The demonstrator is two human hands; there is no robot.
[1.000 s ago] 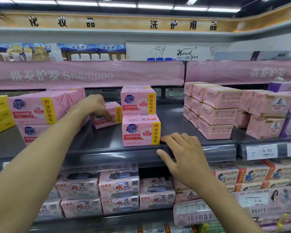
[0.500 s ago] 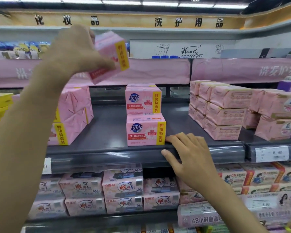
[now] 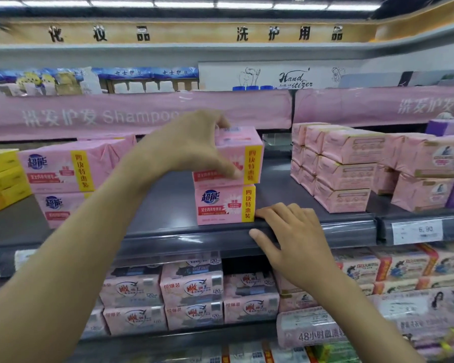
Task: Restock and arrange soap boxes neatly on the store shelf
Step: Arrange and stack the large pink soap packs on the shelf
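My left hand (image 3: pixel 192 145) grips a pink soap box (image 3: pixel 243 150) with a yellow side band, thumb on its front and fingers over its top. That box sits on a second pink soap box (image 3: pixel 223 204) at the front of the grey shelf (image 3: pixel 168 200). My right hand (image 3: pixel 288 239) rests with relaxed fingers on the shelf's front rail, its fingertips just right of the lower box. A stack of the same pink boxes (image 3: pixel 63 176) stands at the left of the shelf.
Paler pink wrapped soap packs (image 3: pixel 346 166) are stacked at the right of the shelf, yellow boxes (image 3: pixel 0 176) at the far left. A price tag (image 3: pixel 417 231) reads 6.90. Several more soap packs (image 3: pixel 189 292) fill the shelf below. A pink banner (image 3: pixel 142 111) hangs above.
My left hand took a pink box from the shelf's left middle, lifted it high, then brought it down onto the front box. The right hand stayed on the rail.
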